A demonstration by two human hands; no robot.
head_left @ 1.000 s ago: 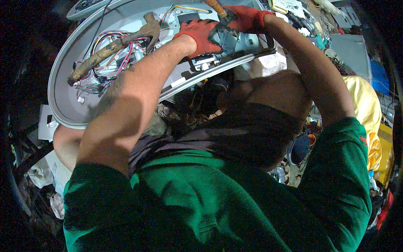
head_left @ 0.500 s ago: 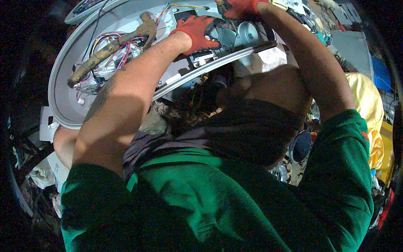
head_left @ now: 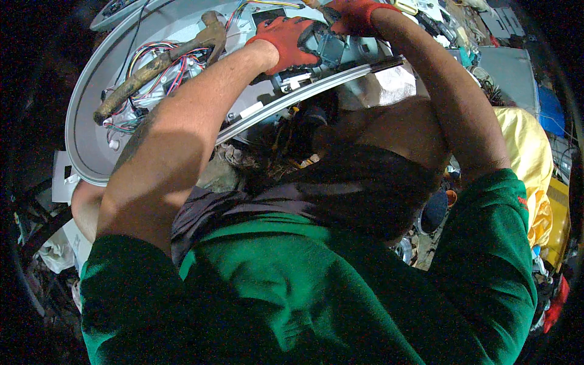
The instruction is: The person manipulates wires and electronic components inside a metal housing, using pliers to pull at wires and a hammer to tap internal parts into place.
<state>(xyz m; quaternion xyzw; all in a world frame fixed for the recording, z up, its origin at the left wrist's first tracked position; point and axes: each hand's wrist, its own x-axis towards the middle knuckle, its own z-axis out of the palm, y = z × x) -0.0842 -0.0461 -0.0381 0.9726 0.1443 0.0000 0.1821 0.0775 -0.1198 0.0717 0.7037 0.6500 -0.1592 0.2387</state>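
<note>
My left hand (head_left: 286, 42), in a red-and-black glove, grips a dark metal part (head_left: 328, 50) inside a grey oval housing (head_left: 80, 131). My right hand (head_left: 356, 17), also gloved, is closed around a tool with a brownish handle (head_left: 312, 5) just above that part; the tool's working end is hard to make out. A worn hammer (head_left: 132, 82) lies in the housing left of my left hand, across bundles of thin coloured wires (head_left: 176, 73). A pale curved rim (head_left: 277, 106) runs along the housing's near side, below my hands.
My bare legs (head_left: 383, 131) are under and beside the housing. Yellow fabric (head_left: 523, 146), a blue object (head_left: 549, 109), a grey panel (head_left: 505, 76) and mixed scrap crowd the right side. White bags (head_left: 58, 252) and a pale sheet (head_left: 62, 176) lie at lower left.
My right hand rose toward the top edge, then came slightly down over the dark part. My left hand shifted slightly up and left, fingers still on that part.
</note>
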